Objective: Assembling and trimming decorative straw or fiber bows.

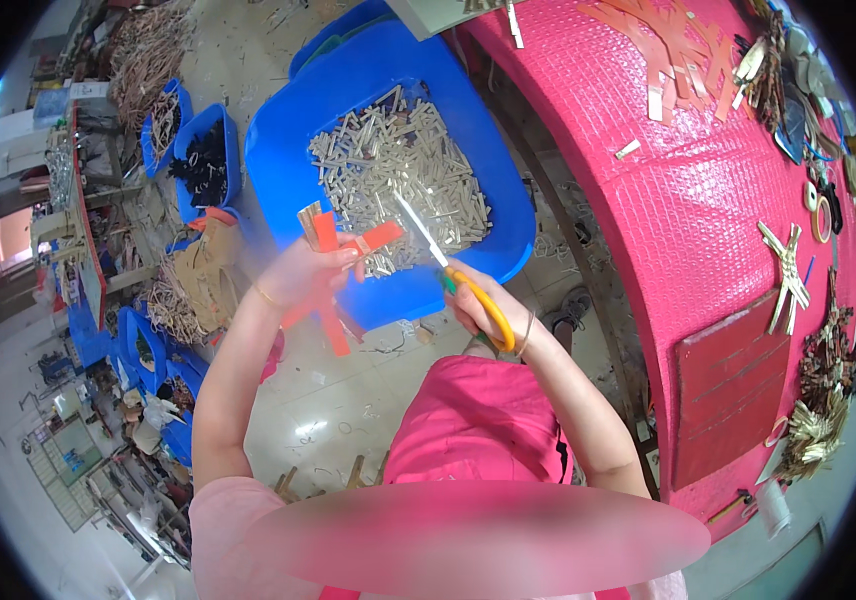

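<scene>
Scissors and a woven strip piece held above a blue tub of offcuts.

The left hand (300,272) pinches a small woven piece (340,262) of flat red-orange and pale gold strips, crossed over one another, with loose red ends hanging below the fingers; it is blurred, so the weave is hard to read. The right hand (478,305) is closed through the orange loop handles of a pair of scissors (448,268), wrist bent, the slim metal blades pointing up and left toward the piece, their tip just short of it. Both are raised over the near rim of a glossy blue plastic tub (288,140) heaped with short, pale gold strip cuttings (398,175). To the right curves a table under quilted pink sheeting (688,200), scattered with more red strips (678,45) and a star-shaped gold plait (786,272).
</scene>
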Action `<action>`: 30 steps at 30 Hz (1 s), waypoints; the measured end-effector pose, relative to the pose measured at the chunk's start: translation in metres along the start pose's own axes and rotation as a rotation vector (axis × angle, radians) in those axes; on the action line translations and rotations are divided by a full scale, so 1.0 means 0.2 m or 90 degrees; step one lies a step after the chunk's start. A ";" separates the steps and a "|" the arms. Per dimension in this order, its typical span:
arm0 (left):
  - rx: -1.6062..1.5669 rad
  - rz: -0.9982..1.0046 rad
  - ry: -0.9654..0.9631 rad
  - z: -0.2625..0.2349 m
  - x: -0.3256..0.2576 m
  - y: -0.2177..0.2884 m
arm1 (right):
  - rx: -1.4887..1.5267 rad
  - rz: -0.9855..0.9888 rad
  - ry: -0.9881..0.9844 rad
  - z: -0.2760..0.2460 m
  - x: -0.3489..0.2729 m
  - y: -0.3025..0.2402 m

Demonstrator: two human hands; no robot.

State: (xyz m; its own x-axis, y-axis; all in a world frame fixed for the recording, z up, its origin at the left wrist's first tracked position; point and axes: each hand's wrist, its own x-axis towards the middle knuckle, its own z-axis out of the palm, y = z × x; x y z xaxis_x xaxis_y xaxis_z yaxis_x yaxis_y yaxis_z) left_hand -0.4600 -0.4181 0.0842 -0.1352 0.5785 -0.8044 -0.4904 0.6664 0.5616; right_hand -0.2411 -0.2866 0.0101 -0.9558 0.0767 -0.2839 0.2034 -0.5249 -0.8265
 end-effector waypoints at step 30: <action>1.058 0.939 -0.281 3.12 1.36 0.31 | -0.590 -0.048 0.827 -1.24 -2.08 -0.62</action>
State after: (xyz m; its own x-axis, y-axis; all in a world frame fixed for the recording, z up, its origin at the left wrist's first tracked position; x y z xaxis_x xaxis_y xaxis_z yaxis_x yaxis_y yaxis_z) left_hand 0.0097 0.0736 0.0195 0.6402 0.7564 0.1343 0.6889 -0.6426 0.3353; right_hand 0.1843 -0.0438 0.1098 -0.2460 0.9687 -0.0331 0.6818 0.1487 -0.7163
